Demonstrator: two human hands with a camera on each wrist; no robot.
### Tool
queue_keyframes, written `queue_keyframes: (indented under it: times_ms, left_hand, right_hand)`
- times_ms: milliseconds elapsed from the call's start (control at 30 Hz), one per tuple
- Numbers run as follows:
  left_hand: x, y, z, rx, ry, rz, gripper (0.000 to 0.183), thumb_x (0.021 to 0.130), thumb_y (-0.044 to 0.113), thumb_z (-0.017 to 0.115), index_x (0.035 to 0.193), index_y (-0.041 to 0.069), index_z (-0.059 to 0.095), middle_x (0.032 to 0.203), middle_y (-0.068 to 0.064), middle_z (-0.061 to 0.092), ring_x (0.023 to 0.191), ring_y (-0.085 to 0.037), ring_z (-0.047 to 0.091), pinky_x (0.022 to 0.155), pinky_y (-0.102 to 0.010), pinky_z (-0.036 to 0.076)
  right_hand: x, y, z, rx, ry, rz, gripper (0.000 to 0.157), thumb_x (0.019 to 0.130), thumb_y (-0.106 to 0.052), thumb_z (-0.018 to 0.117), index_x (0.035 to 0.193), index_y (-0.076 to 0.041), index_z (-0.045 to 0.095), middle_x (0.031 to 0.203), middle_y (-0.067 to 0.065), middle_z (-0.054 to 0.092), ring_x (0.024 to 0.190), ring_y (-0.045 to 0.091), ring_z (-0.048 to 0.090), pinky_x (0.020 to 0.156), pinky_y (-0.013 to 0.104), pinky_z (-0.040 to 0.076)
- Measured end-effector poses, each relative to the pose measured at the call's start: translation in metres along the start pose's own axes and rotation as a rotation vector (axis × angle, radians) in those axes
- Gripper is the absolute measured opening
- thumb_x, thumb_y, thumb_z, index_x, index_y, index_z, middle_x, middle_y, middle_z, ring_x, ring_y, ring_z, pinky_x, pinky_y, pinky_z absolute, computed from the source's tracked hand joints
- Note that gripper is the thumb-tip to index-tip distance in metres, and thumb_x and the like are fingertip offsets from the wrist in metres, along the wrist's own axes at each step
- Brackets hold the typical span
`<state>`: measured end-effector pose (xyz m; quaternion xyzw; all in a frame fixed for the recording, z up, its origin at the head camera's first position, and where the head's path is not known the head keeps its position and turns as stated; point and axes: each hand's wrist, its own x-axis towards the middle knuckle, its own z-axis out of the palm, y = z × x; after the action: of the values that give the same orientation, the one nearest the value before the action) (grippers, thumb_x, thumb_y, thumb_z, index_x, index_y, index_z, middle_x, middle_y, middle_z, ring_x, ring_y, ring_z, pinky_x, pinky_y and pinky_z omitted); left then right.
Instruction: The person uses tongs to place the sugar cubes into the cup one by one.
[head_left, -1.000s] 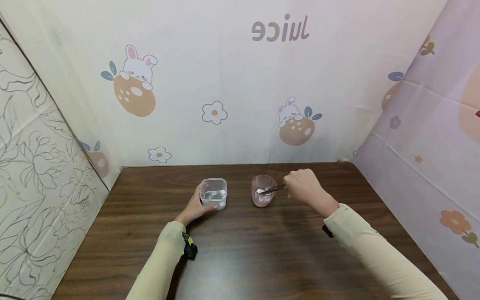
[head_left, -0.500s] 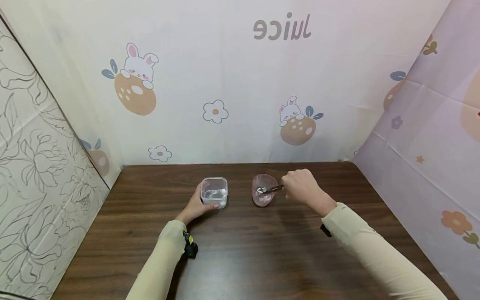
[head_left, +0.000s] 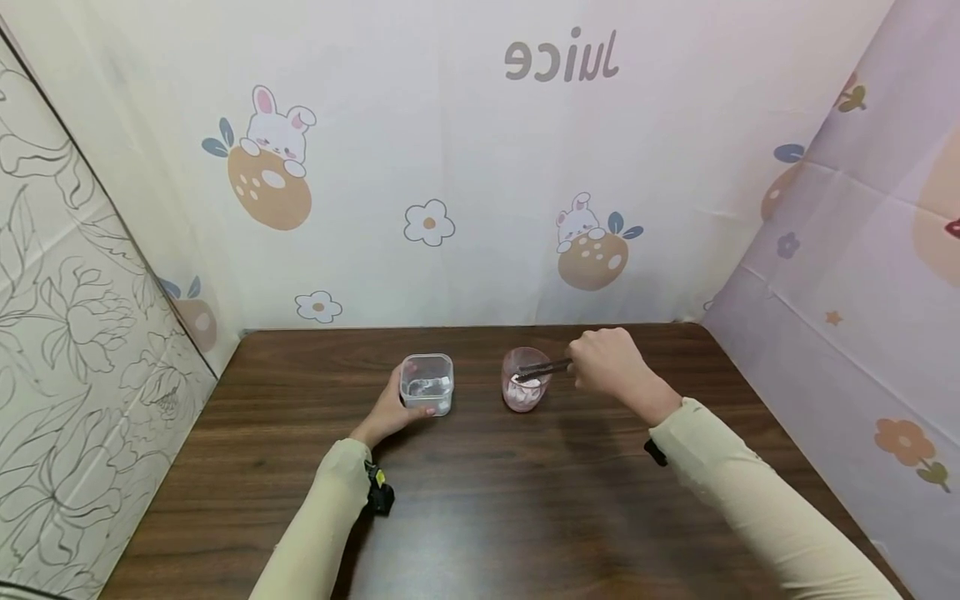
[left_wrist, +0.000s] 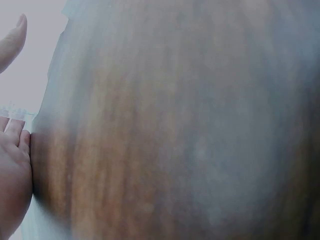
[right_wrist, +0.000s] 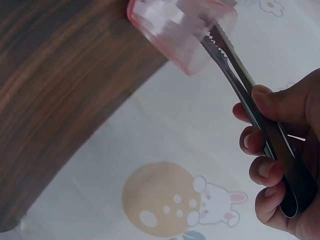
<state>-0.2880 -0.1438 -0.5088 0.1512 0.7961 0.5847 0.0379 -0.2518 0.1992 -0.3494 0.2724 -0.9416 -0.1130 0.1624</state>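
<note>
My left hand point(head_left: 392, 408) holds a clear square plastic box point(head_left: 427, 385), thumb along its near side and fingers round the left. A few pale bits show at the bottom of the box. In my right hand point(head_left: 609, 365) is a pair of metal tongs point(right_wrist: 252, 107), gripped between thumb and curled fingers. The toothed tips reach over the rim into a pink see-through cup point(head_left: 512, 367), just above a heap of white pieces point(head_left: 522, 392). In the left wrist view only part of the left hand point(left_wrist: 12, 170) shows, at the left edge.
Box and cup stand side by side toward the back of a dark wooden table point(head_left: 465, 517). Behind rises a patterned cloth wall point(head_left: 480, 167) with rabbits and flowers, and further cloth walls flank the table left and right.
The tongs' tips held a white piece at the cup before; now they sit slightly higher, with the white pieces lying below them in the cup. The left hand and box stay put.
</note>
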Motion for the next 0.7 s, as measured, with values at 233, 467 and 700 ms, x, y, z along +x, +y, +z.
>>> queue_keyframes:
  times_ms: [233,467,700]
  left_hand:
    - [-0.008,0.023,-0.004,0.005,-0.017,-0.023,0.096,0.075,0.000,0.078,0.148,-0.005,0.015,0.146,-0.027,0.031,0.134,-0.043,0.027,0.108,-0.052,0.022]
    - [-0.010,0.024,-0.004,0.002,-0.018,-0.021,0.097,0.075,0.000,0.078,0.148,-0.005,0.014,0.146,-0.028,0.031,0.133,-0.043,0.028,0.108,-0.052,0.022]
    - [-0.011,0.025,-0.003,-0.010,-0.024,-0.020,0.097,0.074,-0.001,0.078,0.148,-0.005,0.015,0.145,-0.029,0.031,0.132,-0.045,0.029,0.108,-0.052,0.022]
  right_hand:
    - [0.004,0.004,-0.017,0.000,0.025,0.026,0.026,0.075,-0.013,0.076,0.056,-0.017,0.059,0.046,-0.003,0.039,0.043,0.013,0.030,0.038,0.030,0.023]
    - [0.013,0.000,-0.029,0.009,0.062,0.016,0.034,0.074,-0.013,0.075,0.051,-0.017,0.050,0.046,-0.004,0.037,0.041,0.015,0.034,0.035,0.033,0.030]
    - [0.025,-0.013,-0.037,-0.010,0.110,-0.017,0.035,0.069,-0.012,0.071,0.049,-0.017,0.044,0.047,-0.003,0.037,0.040,0.017,0.036,0.035,0.039,0.035]
